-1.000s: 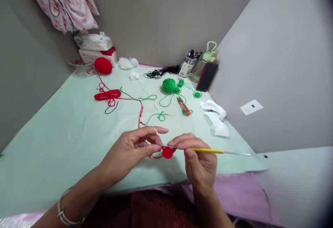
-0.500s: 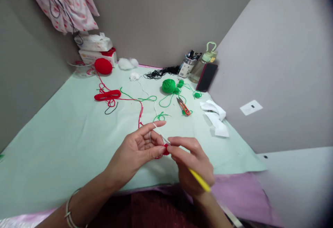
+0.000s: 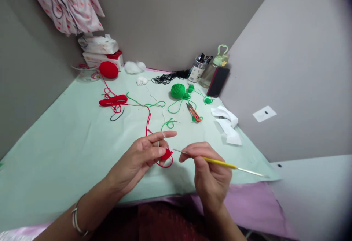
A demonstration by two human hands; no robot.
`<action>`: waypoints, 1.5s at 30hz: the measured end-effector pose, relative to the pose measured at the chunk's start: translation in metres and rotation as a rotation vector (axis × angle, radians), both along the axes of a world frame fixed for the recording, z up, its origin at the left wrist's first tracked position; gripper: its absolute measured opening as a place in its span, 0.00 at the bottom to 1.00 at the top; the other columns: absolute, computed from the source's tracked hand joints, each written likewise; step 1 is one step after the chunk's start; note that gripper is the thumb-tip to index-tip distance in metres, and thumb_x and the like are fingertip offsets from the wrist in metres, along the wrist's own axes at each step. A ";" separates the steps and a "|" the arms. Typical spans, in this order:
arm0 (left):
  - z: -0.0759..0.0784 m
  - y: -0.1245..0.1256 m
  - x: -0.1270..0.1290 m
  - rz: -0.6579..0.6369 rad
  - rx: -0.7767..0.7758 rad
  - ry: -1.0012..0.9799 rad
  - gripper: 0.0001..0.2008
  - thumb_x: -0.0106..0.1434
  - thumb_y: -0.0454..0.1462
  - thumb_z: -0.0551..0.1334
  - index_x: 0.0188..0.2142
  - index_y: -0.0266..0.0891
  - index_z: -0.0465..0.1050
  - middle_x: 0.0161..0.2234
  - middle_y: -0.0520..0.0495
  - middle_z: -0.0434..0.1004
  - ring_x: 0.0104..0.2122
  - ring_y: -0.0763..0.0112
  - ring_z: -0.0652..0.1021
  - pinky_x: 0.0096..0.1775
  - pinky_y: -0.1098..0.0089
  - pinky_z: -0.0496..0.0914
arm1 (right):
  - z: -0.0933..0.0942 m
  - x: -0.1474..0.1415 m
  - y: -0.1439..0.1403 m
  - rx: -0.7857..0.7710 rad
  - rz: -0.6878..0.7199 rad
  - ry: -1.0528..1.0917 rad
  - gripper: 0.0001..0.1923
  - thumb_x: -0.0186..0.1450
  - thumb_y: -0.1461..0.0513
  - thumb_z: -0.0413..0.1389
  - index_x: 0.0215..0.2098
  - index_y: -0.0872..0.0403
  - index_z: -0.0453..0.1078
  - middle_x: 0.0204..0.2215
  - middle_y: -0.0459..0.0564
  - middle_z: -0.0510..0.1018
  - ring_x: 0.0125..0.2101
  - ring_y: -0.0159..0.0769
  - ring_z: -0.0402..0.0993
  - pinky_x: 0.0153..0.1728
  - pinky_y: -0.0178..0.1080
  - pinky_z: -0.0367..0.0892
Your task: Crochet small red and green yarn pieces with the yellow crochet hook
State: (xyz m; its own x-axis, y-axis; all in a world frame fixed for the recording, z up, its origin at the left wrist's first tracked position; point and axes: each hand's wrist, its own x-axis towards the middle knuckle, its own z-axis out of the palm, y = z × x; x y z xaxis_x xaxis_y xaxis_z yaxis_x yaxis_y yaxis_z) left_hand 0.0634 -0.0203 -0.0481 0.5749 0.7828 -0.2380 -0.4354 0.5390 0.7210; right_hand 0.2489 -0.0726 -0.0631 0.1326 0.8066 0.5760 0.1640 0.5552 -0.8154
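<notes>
Between the thumb and fingers of my left hand (image 3: 147, 153) is a small red crochet piece (image 3: 166, 154) with a white edge. White yarn (image 3: 164, 134) runs over my outstretched left index finger, and a loop of red yarn (image 3: 168, 165) hangs below the piece. My right hand (image 3: 210, 171) is closed round the yellow grip of a crochet hook (image 3: 220, 162). The hook's thin metal tip reaches the piece's white edge; whether it sits inside a stitch I cannot tell. Its other metal end points right.
Beyond my hands lie orange-handled thread snips (image 3: 194, 112), a green yarn ball (image 3: 178, 91), a red yarn skein (image 3: 113, 101) and black yarn (image 3: 172, 76). A phone (image 3: 218, 82) leans on a bottle (image 3: 210, 73) by the right wall. White paper strips (image 3: 228, 125) lie at right.
My right hand has turned and drawn a little to the right, so the hook now lies nearly level. The red piece, tilted in my left hand, has shifted slightly left and shows more.
</notes>
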 end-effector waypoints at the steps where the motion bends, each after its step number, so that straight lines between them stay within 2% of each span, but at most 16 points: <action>1: 0.000 0.000 -0.001 -0.006 0.003 0.004 0.20 0.61 0.37 0.74 0.53 0.43 0.84 0.31 0.54 0.71 0.30 0.77 0.68 0.35 0.74 0.64 | 0.000 0.000 0.001 -0.025 0.025 0.061 0.10 0.75 0.65 0.56 0.46 0.48 0.80 0.32 0.47 0.81 0.34 0.37 0.79 0.37 0.41 0.76; 5: 0.000 0.000 -0.003 -0.011 0.016 0.041 0.16 0.60 0.37 0.74 0.49 0.43 0.86 0.31 0.53 0.71 0.30 0.75 0.68 0.35 0.73 0.64 | 0.000 0.001 0.004 -0.100 0.082 0.252 0.08 0.74 0.63 0.58 0.43 0.50 0.81 0.32 0.48 0.79 0.30 0.34 0.78 0.31 0.38 0.76; 9: 0.001 -0.002 0.000 0.014 0.101 0.105 0.14 0.61 0.38 0.74 0.48 0.44 0.87 0.30 0.52 0.73 0.30 0.73 0.70 0.37 0.70 0.67 | 0.002 0.001 0.007 -0.138 0.154 0.337 0.08 0.74 0.60 0.59 0.41 0.50 0.82 0.29 0.46 0.78 0.27 0.32 0.77 0.28 0.36 0.75; 11: 0.000 -0.003 0.003 0.019 0.155 0.130 0.16 0.61 0.39 0.74 0.50 0.45 0.86 0.32 0.52 0.75 0.31 0.71 0.72 0.39 0.68 0.69 | 0.002 0.000 0.007 -0.132 0.175 0.298 0.08 0.74 0.60 0.59 0.41 0.49 0.82 0.31 0.47 0.80 0.30 0.33 0.78 0.32 0.36 0.77; 14: -0.001 -0.007 0.007 -0.009 0.178 0.135 0.19 0.61 0.38 0.75 0.52 0.46 0.84 0.37 0.50 0.80 0.37 0.68 0.77 0.46 0.66 0.72 | 0.001 -0.004 0.007 -0.103 0.150 0.153 0.08 0.74 0.60 0.60 0.44 0.46 0.83 0.38 0.49 0.84 0.42 0.37 0.81 0.43 0.41 0.78; 16: -0.001 -0.008 0.008 -0.008 0.161 0.131 0.20 0.60 0.37 0.76 0.53 0.47 0.83 0.40 0.49 0.82 0.42 0.66 0.79 0.50 0.65 0.72 | 0.000 -0.005 0.006 -0.106 0.131 0.132 0.08 0.74 0.61 0.59 0.45 0.45 0.82 0.40 0.49 0.86 0.45 0.39 0.81 0.45 0.42 0.78; 19: 0.000 -0.008 0.008 0.032 0.153 0.138 0.21 0.59 0.36 0.76 0.53 0.47 0.83 0.38 0.50 0.81 0.43 0.67 0.79 0.51 0.65 0.73 | -0.002 -0.005 0.007 -0.132 0.125 0.205 0.08 0.74 0.61 0.59 0.44 0.46 0.82 0.39 0.48 0.85 0.41 0.36 0.81 0.40 0.38 0.78; 23: 0.002 -0.007 0.006 0.032 0.182 0.171 0.20 0.61 0.36 0.75 0.53 0.48 0.84 0.34 0.53 0.76 0.37 0.70 0.77 0.47 0.66 0.74 | -0.002 -0.001 0.008 -0.166 0.154 0.269 0.08 0.74 0.59 0.59 0.42 0.50 0.81 0.37 0.50 0.85 0.34 0.35 0.82 0.36 0.38 0.79; 27: 0.002 -0.008 0.003 0.030 0.218 0.192 0.18 0.63 0.37 0.74 0.53 0.48 0.84 0.33 0.53 0.75 0.34 0.71 0.75 0.43 0.67 0.73 | 0.002 0.002 0.006 -0.181 0.191 0.291 0.09 0.76 0.59 0.57 0.42 0.50 0.79 0.37 0.50 0.86 0.32 0.35 0.82 0.35 0.39 0.80; 31: 0.001 -0.009 0.002 0.033 0.246 0.191 0.17 0.65 0.39 0.72 0.54 0.49 0.83 0.33 0.53 0.75 0.34 0.70 0.75 0.43 0.67 0.73 | 0.006 0.004 0.002 -0.149 0.206 0.213 0.09 0.77 0.61 0.55 0.45 0.50 0.79 0.40 0.50 0.86 0.34 0.35 0.82 0.38 0.41 0.79; 41: 0.002 -0.008 0.004 0.041 0.234 0.211 0.18 0.62 0.38 0.74 0.53 0.47 0.83 0.33 0.53 0.75 0.34 0.70 0.76 0.44 0.66 0.74 | 0.004 0.006 -0.006 -0.002 0.103 -0.086 0.13 0.76 0.67 0.53 0.51 0.48 0.77 0.44 0.49 0.86 0.42 0.37 0.82 0.42 0.43 0.78; 45: 0.003 -0.009 0.003 0.058 0.232 0.233 0.18 0.62 0.37 0.74 0.52 0.47 0.84 0.33 0.52 0.76 0.34 0.70 0.77 0.43 0.66 0.74 | 0.004 0.007 -0.008 0.014 0.105 -0.110 0.12 0.76 0.67 0.54 0.51 0.48 0.77 0.43 0.50 0.86 0.42 0.39 0.83 0.42 0.45 0.79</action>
State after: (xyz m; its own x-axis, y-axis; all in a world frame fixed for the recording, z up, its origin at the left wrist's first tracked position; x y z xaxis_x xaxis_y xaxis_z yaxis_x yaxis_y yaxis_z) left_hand 0.0665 -0.0289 -0.0448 0.4786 0.8614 -0.1700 -0.2692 0.3283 0.9054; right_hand 0.2563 -0.0805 -0.0588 -0.0168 0.8048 0.5933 0.1921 0.5849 -0.7880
